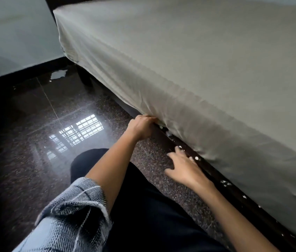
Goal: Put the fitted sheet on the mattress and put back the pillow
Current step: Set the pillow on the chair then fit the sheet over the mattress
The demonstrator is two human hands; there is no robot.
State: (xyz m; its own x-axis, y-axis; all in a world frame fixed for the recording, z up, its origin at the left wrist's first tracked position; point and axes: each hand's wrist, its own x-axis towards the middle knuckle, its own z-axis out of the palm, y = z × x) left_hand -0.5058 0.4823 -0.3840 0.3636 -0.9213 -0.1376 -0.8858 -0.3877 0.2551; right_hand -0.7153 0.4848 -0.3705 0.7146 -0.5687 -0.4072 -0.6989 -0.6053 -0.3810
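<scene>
Fingers point(149, 118) of the left hand point(141, 127) curl over the bottom hem of the fitted sheet point(198, 79). They are clenched on the cloth at the lower edge of the mattress's near side, apparently to draw the elastic edge down and under. The mattress itself is wholly covered: the pale sheet lies smooth over its top and down its near side, with folds fanning up from the gripped spot. Further along that side, the right hand point(183, 167) has its fingers point(178, 150) spread and slack, grasping nothing, over the dark bed rail point(234, 190) just below the mattress. Whether they touch the wood cannot be told. The hand looks poised to press in the next stretch of hem, where a small pucker shows. Behind the hands, a bare forearm and a rolled checked sleeve point(74, 206) reach in from low beside the mattress, above a glossy dark floor point(34, 142). The sheet seems nearly fitted; the pillow is not in view.
</scene>
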